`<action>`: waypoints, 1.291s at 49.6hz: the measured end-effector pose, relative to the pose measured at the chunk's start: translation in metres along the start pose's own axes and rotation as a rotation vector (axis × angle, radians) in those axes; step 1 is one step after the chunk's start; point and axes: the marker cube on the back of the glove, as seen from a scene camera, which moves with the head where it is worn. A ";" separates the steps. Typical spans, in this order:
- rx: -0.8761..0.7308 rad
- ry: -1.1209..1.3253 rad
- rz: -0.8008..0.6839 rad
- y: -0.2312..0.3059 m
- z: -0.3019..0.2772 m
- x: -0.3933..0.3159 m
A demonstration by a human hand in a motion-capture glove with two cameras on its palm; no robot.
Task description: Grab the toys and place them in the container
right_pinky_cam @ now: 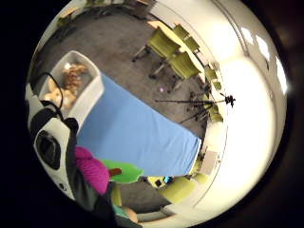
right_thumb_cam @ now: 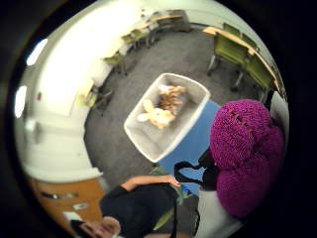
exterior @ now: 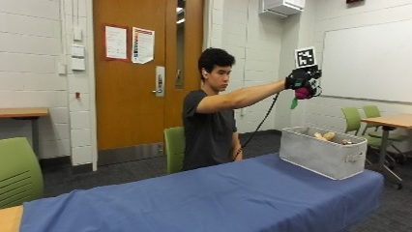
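Purple toy (exterior: 302,92) gripped in right hand (exterior: 300,79), high above container (exterior: 322,154) w/ plush toys (exterior: 325,136).

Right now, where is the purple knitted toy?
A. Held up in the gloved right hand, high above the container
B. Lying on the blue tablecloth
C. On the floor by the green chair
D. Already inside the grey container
A. The outside view shows the gloved right hand gripping the purple knitted toy at the end of an outstretched arm, well above the grey container, which already holds tan plush toys.
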 end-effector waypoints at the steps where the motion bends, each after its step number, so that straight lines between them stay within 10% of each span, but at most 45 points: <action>1: 0.002 0.014 -0.007 -0.006 0.001 -0.011; 32: -0.171 0.032 -0.116 -0.047 0.067 -0.041; 53: -0.080 0.029 0.029 -0.012 0.062 0.005; 64: -0.168 0.164 0.374 0.095 0.084 0.043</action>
